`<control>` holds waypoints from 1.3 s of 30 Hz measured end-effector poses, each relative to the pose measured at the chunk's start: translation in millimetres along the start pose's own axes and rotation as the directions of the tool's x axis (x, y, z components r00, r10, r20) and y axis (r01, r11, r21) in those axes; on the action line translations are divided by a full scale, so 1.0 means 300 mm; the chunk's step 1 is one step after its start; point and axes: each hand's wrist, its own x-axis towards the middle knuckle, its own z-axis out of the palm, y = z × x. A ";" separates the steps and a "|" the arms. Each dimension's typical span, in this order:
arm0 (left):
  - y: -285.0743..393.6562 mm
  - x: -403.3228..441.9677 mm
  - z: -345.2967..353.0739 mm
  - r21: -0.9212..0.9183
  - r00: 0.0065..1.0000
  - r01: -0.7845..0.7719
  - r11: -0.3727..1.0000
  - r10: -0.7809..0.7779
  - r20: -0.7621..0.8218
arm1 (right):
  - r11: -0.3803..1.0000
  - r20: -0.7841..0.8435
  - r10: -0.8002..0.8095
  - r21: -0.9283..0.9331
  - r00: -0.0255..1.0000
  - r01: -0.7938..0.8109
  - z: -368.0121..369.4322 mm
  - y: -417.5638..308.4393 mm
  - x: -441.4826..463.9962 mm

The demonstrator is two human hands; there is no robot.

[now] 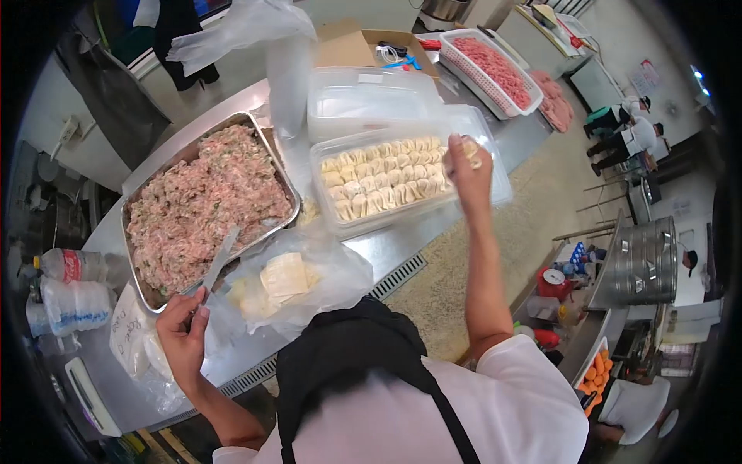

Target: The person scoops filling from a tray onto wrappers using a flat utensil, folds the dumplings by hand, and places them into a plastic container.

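Note:
My left hand [184, 334] holds a flat metal spatula [222, 259] whose blade lies over the near edge of a metal tray [292, 203] heaped with minced filling [205, 201]. My right hand [470, 172] is closed on a pale folded dumpling [473, 155], over the right end of a clear plastic box [340, 230]. Rows of folded dumplings [386, 176] fill most of that box. Between my arms, a stack of square wrappers [284, 277] sits on an opened plastic bag [340, 271].
Behind the box are a clear lid [371, 97] and a cardboard box [340, 48]. A white basket of minced meat [491, 69] stands at the back right. Bottles [73, 265] and a scale [91, 394] are at left. Several people [638, 139] are at right.

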 end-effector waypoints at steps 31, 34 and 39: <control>-0.102 -0.024 -0.036 0.145 0.995 0.055 0.988 -0.043 -0.086 | 0.754 0.298 -0.184 -0.569 0.937 0.329 0.030 -0.013 -0.018; -0.071 -0.027 -0.020 0.249 0.989 0.090 0.964 -0.056 -0.139 | 0.930 0.530 -0.170 -0.192 0.831 0.313 0.264 -0.066 -0.240; -0.075 -0.060 -0.007 0.160 0.978 0.141 0.977 -0.113 -0.174 | 0.816 0.785 -0.416 0.099 0.459 0.569 0.707 0.108 -0.538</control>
